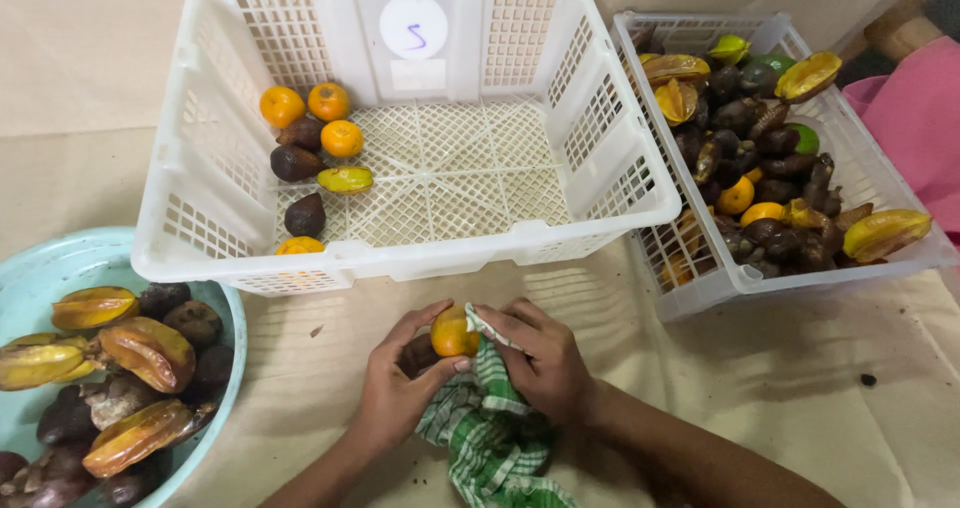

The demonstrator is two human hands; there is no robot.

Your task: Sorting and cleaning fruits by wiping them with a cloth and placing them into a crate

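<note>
Beige cloth (780, 388) near edge | our left hand (395, 383) fingers pinched orange fruit (452, 334) | our right hand (545, 363) fingers gripped checked cloth (485, 428) against it

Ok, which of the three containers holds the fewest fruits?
The large white crate in the middle: its floor is mostly bare, unlike the heaped smaller crate and blue bowl.

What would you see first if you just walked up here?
Probably the two hands at the bottom middle: the left hand holds a small orange fruit while the right hand presses a green checked cloth against it. Behind them sits a big white crate with only a few fruits.
</note>
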